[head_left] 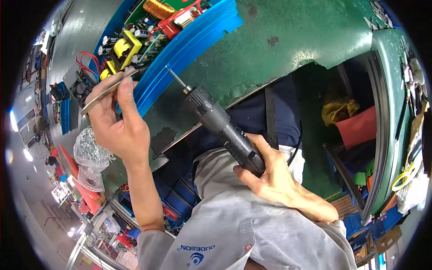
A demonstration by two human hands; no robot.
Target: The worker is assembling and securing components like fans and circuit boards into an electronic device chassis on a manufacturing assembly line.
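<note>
My left hand [123, 128] pinches a thin flat metal plate [100, 98] between thumb and fingers, at the near end of a blue metal housing [184, 51]. Inside the housing sits a circuit board with a yellow transformer [126, 48], a copper coil [158, 8] and red wires. A small black fan [81, 87] with red leads lies beside that end. My right hand [276, 180] is wrapped round the grip of a black electric screwdriver [216, 118]. Its bit points up and left toward the housing wall, and appears apart from it.
The housing lies on a worn green bench [279, 36]. A clear plastic bag of small metal parts [92, 150] rests at the left, near another blue piece [65, 116]. To the right are a raised dark frame edge [377, 135], yellow-handled scissors [404, 177] and a red sheet [357, 128].
</note>
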